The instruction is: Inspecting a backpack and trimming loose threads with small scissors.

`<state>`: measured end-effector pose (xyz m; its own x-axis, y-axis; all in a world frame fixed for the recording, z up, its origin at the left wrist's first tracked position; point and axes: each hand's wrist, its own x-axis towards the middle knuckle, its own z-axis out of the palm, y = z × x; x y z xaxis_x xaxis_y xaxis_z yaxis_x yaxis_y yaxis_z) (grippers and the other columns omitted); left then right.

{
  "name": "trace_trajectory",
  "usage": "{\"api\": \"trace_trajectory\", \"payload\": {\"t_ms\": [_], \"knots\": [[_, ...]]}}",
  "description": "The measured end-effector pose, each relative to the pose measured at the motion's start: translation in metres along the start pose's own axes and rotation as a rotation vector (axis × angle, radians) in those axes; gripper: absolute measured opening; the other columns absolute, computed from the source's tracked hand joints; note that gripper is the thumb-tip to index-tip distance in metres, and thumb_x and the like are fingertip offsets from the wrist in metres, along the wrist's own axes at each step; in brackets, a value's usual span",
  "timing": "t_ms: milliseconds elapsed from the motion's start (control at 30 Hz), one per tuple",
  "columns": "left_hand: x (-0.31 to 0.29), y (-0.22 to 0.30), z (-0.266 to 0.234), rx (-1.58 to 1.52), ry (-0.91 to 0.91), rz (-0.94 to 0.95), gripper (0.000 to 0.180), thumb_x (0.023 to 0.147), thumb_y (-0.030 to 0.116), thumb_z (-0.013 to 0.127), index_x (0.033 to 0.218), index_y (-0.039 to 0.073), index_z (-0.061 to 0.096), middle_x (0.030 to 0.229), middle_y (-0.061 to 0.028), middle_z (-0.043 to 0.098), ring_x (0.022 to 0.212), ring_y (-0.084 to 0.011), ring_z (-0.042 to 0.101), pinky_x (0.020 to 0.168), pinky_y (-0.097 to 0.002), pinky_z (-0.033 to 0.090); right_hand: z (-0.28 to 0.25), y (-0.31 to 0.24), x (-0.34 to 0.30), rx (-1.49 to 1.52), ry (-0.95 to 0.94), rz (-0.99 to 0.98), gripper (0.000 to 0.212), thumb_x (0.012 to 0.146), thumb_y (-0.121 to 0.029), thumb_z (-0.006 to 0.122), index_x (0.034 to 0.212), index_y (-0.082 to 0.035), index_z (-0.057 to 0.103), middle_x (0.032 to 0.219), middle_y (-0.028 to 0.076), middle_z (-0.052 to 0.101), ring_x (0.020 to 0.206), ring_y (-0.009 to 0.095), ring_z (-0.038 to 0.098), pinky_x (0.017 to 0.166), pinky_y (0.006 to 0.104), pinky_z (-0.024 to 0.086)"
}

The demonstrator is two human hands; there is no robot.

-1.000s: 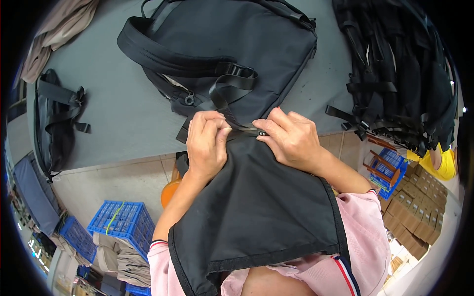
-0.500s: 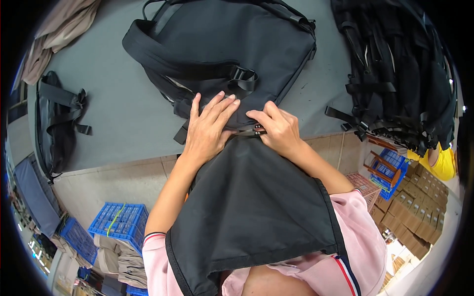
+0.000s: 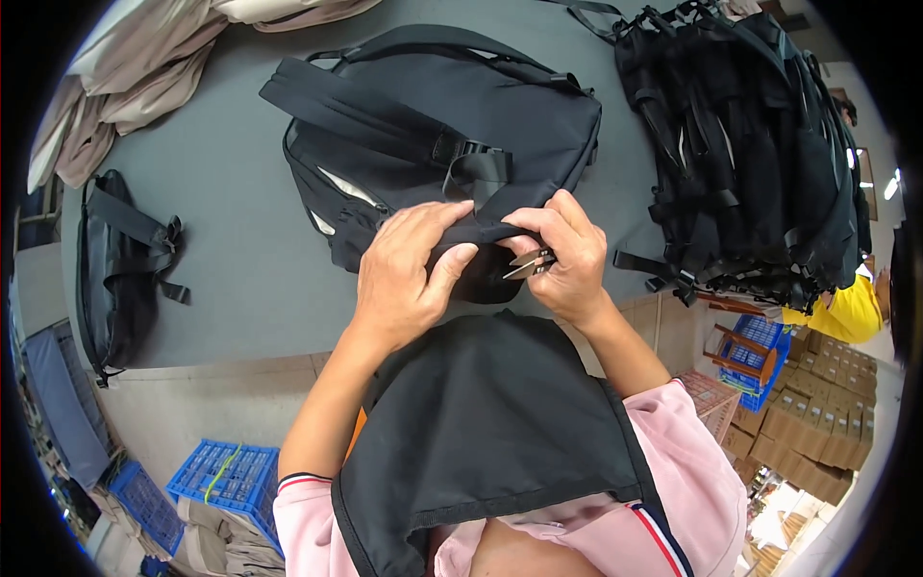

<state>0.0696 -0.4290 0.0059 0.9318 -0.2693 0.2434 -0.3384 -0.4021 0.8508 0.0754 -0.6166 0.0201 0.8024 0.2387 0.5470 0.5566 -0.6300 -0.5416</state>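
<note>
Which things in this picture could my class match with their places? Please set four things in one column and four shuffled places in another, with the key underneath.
Things
1. Snips
2. Beige cloth
3. Cardboard boxes
4. Left hand

Places
A. Stacked at the picture's lower right
B. Touching the black backpack, with no tool seen in its grasp
C. In the right hand
D. On the grey table, upper left

Pairs: 1-C, 2-D, 3-A, 4-B

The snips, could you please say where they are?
In the head view, the snips are in the right hand, right of centre, at the near edge of the backpack.
</note>
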Motion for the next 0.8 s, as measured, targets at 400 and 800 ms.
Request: {"api": "trace_trajectory", "payload": {"t_ms": [400,800], "knots": [[0.009,0.009,0.005,-0.087,-0.118,-0.239,0.034,0.081,0.030,0.066,0.102,0.004,0.067,0.094,-0.0087,0.065,0.090,-0.0262,0.061,0.077,-0.0340,0.048,0.006,0.004,-0.006,-0.036,0.053,-0.033,0.016,0.071,-0.001,0.073,0.085,-0.003,0.065,0.067,0.005,0.051,0.051,0.017,0.048,0.045,0.0295,0.038],[0.001,-0.002,0.034,0.268,0.321,0.176,0.016,0.072,0.013,0.071,0.079,0.003,0.060,0.067,-0.0066,0.050,0.063,-0.0247,0.049,0.057,-0.0347,0.035,-0.014,-0.018,-0.009,0.132,-0.146,0.354,0.035,0.065,0.014,0.062,0.095,-0.002,0.065,0.077,0.006,0.050,0.059,0.019,0.054,0.051,0.0287,0.045]]}}
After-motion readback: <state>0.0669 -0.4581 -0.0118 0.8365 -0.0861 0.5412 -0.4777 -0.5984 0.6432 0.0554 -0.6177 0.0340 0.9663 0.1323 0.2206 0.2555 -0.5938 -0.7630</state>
